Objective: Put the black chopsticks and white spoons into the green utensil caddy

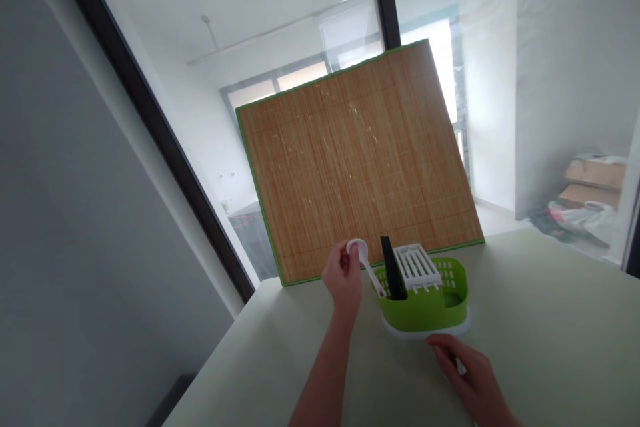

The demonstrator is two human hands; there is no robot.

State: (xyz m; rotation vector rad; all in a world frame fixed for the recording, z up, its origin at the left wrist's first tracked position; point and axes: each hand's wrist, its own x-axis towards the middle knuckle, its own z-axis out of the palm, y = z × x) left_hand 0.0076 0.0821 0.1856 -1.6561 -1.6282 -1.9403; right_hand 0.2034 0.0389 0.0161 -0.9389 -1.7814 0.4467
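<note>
1. One green basket point(415, 317) stands on a white base point(409, 335). Clock positions are read from the basket, with 12 o'clock at the top of the view.
2. Left hand point(346, 285), 9 o'clock: thumb and fingers pinched on the bowl of a white spoon point(373, 276). The spoon lies at 10 o'clock, handle slanting down to the basket's left end; whether its tip is inside or only over the rim cannot be told.
3. Right hand point(470, 373), 5 o'clock: loosely curled, fingertips at the base's near edge. Nothing is seen within it, but contact or grip cannot be told.
4. Progress, as judged: a black strip point(393, 270) at 10 o'clock and a slatted rack point(417, 268) at 12 o'clock appear to be placed; the spoon is not yet released.
5. Surface: pale table point(540, 327); at 11 o'clock, a bamboo mat point(360, 167) with green edging stands propped at its far side.
6. Room: grey wall point(75, 213) at 9 o'clock; dark-framed glass beyond the mat; cardboard boxes point(595, 180) at 2 o'clock.
</note>
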